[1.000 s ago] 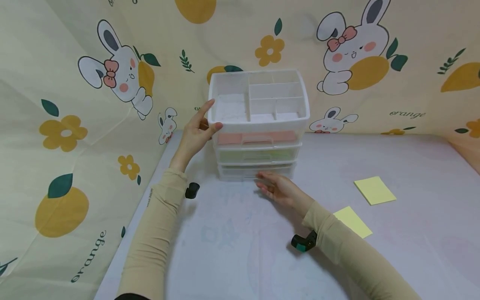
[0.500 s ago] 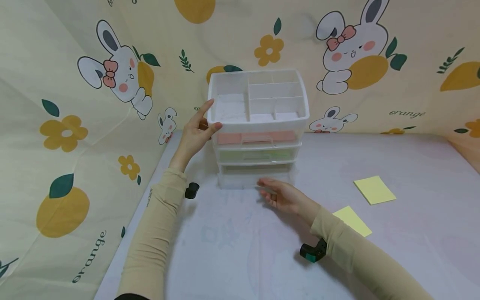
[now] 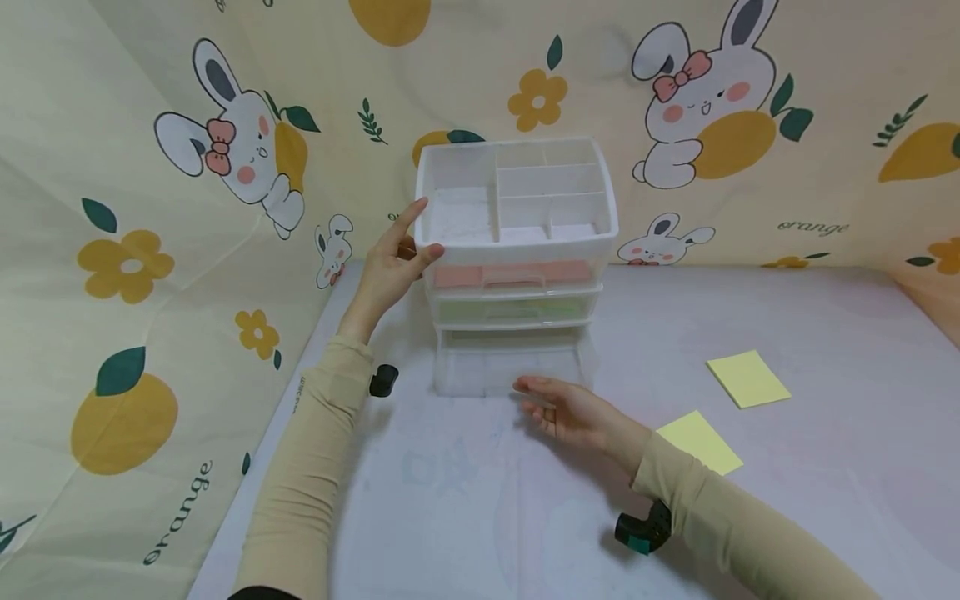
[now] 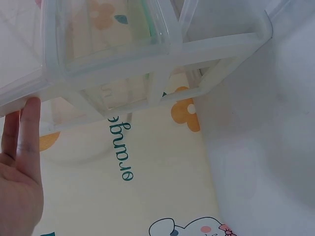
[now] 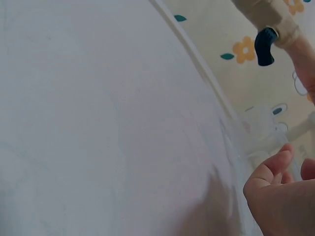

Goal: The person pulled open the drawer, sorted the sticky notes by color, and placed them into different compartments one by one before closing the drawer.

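Covering the table [image 3: 825, 350] is pale cloth; bunny-print fabric [image 3: 150, 208] walls it; both hands spread at the drawer unit [image 3: 517, 250].

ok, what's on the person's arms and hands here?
Both arms wear long beige sleeves down to the wrist. A small black camera sits at the left wrist; the right one is black with a teal edge. Left hand and right hand are bare.

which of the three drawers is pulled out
The clear bottom drawer of the white plastic organizer, at the right hand. The pink top drawer and green middle drawer sit flush.
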Motion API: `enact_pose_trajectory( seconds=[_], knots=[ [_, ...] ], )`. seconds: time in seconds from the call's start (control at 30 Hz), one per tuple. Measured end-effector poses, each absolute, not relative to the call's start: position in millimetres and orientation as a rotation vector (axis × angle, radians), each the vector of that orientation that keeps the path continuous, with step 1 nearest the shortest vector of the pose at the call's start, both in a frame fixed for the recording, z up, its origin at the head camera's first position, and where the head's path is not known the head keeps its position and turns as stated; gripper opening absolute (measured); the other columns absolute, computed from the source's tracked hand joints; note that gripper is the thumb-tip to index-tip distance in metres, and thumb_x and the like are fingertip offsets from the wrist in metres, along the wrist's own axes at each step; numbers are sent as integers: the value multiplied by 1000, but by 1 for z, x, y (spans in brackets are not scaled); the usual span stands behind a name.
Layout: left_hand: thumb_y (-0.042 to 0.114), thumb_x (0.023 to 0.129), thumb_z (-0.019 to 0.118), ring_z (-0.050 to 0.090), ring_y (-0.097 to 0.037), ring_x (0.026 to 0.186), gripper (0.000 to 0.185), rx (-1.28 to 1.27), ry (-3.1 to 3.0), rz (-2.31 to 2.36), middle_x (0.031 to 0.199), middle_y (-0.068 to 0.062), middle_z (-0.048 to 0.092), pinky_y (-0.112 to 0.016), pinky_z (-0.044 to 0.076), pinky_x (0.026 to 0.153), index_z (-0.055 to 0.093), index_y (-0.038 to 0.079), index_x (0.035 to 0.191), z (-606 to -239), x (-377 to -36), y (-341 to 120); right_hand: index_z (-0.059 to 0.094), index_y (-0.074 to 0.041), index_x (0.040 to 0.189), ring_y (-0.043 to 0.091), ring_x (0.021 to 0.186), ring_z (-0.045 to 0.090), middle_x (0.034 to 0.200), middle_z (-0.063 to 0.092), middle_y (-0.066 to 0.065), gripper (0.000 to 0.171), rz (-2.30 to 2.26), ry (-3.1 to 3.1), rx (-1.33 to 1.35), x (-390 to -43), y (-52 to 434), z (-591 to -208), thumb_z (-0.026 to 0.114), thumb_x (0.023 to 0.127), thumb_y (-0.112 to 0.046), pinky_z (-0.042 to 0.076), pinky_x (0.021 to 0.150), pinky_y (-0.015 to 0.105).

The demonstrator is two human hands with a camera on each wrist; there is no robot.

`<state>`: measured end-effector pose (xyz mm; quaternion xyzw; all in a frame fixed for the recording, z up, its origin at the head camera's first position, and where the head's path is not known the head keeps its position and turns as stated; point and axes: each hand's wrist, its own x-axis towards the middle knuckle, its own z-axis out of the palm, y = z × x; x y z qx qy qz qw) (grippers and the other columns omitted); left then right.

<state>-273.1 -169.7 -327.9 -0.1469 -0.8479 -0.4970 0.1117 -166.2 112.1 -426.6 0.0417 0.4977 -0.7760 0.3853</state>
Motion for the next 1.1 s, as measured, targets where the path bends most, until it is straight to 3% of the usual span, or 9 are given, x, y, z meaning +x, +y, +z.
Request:
enact_pose_trajectory(
  seconds=[0.4, 0.73, 1.1],
  knots=[
    [58, 79, 60, 56, -20, 76, 66, -435, -2486, -1451, 87, -4, 52, -27, 52, 68, 28, 58, 136, -328, -273, -169, 54, -12, 113, 6, 82, 59, 115, 57, -2, 18, -1994, 1227, 116, -153, 116, -424, 47, 98, -17, 50, 72, 14],
    [52, 81, 61, 55, -19, 77, 65, -415, -2489, -1458, 88, -5, 51, -25, 53, 69, 29, 54, 138, -327, -272, -169, 52, -10, 113, 7, 85, 60, 108, 63, 1, 17, -1997, 1185, 116, -151, 118, -427, 46, 98, -15, 50, 74, 16],
    [47, 82, 62, 57, -19, 76, 65, -433, -2482, -1454, 86, -4, 51, -24, 53, 67, 30, 50, 140, -328, -272, -169, 53, -12, 105, 7, 86, 59, 103, 61, -3, 12, -1907, 1269, -66, -146, 119, -412, 45, 99, -19, 50, 75, 16]
  ],
)
